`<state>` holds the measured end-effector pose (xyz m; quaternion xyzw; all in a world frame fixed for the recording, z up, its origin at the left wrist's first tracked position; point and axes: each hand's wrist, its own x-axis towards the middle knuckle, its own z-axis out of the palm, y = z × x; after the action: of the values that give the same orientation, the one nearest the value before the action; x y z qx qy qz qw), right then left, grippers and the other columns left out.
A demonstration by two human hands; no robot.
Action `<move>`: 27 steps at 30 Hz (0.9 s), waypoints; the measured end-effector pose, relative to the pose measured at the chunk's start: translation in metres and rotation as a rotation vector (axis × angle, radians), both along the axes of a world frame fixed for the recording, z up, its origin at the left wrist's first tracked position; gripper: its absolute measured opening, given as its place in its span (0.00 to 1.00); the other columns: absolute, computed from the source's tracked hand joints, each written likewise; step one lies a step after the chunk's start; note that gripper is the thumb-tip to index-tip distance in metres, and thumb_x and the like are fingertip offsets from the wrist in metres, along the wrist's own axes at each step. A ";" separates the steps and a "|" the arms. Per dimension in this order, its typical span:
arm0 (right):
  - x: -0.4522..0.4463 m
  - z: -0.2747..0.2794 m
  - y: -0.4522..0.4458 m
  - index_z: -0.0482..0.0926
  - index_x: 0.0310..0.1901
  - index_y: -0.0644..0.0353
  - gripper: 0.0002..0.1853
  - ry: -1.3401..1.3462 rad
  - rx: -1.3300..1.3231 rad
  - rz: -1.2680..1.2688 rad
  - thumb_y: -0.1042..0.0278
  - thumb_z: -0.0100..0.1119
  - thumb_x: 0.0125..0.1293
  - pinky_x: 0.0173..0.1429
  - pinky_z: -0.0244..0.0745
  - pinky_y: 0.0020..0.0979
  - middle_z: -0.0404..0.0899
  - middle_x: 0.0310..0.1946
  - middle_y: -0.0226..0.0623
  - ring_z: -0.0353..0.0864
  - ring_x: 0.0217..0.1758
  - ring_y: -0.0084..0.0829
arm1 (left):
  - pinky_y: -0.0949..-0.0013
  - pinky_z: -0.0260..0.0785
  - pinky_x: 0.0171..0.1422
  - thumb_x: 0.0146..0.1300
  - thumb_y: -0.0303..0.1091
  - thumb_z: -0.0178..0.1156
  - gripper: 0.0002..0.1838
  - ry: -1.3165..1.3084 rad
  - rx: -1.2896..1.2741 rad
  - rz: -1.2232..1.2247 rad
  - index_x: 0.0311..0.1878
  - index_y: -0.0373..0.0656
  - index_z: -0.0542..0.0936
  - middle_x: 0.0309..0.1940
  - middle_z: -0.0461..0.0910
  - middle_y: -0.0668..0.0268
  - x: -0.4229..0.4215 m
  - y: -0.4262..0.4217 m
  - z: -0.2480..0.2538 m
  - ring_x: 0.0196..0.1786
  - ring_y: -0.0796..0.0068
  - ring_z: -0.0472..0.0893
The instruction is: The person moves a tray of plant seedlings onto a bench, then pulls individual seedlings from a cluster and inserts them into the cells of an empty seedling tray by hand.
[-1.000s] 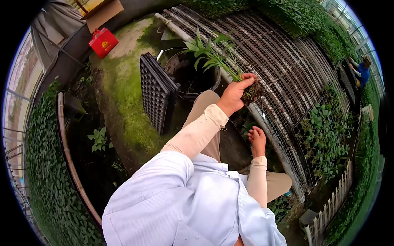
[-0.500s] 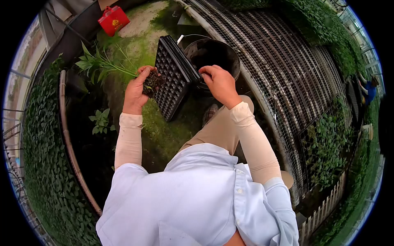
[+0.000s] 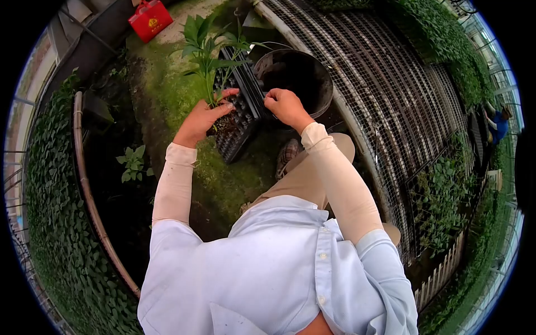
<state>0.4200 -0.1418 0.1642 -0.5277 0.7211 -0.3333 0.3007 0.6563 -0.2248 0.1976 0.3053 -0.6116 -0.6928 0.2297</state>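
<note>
My left hand [image 3: 204, 118] is closed around the lower stems of a bunch of green seedlings [image 3: 205, 56]. Dark soil and roots [image 3: 224, 124] hang below its fingers, against the face of a black seedling tray. That tray belongs to a tilted stack of seedling trays [image 3: 252, 84] with rows of small cells. At the stack's right edge, my right hand [image 3: 287, 107] is closed, fingers pinched on the rim. Just behind the right hand stands a dark bucket [image 3: 325, 84] with a wire handle; its inside is too dark to make out.
A wire-mesh bench [image 3: 368, 72] curves along the right side. A red bag [image 3: 151, 21] rests on the mossy ground [image 3: 159, 72] at the upper left. A bamboo pole [image 3: 84, 156] borders leafy plants [image 3: 53, 184] on the left. Another person [image 3: 498, 125] is at the far right.
My left hand has turned and moved right, swinging the seedlings from pointing left to upright in front of the trays. My right hand has shifted slightly left, still at the stack's edge.
</note>
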 end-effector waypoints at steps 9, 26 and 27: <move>0.056 0.012 -0.006 0.82 0.38 0.64 0.15 0.003 -0.037 0.280 0.60 0.53 0.62 0.46 0.73 0.47 0.82 0.32 0.51 0.81 0.39 0.54 | 0.72 0.68 0.51 0.63 0.27 0.59 0.28 -0.448 -0.347 -0.242 0.69 0.48 0.75 0.43 0.80 0.73 0.036 -0.019 0.029 0.42 0.82 0.74; 0.033 0.006 0.000 0.80 0.32 0.61 0.16 0.239 -0.188 0.013 0.54 0.61 0.63 0.44 0.74 0.49 0.82 0.34 0.46 0.81 0.40 0.53 | 0.73 0.63 0.60 0.61 0.24 0.55 0.24 -0.443 -0.122 -0.107 0.62 0.42 0.76 0.50 0.75 0.74 0.102 0.001 0.054 0.50 0.80 0.71; 0.031 0.013 -0.002 0.78 0.31 0.62 0.15 0.179 -0.226 0.002 0.56 0.60 0.63 0.43 0.73 0.49 0.80 0.34 0.46 0.80 0.40 0.53 | 0.72 0.62 0.61 0.61 0.24 0.55 0.24 -0.460 -0.123 -0.077 0.62 0.42 0.76 0.51 0.75 0.74 0.110 0.004 0.054 0.51 0.80 0.71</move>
<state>0.4509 -0.1439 0.1768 -0.5865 0.7024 -0.3639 0.1741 0.7661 -0.2203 0.2520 0.4170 -0.7002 -0.5745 0.0758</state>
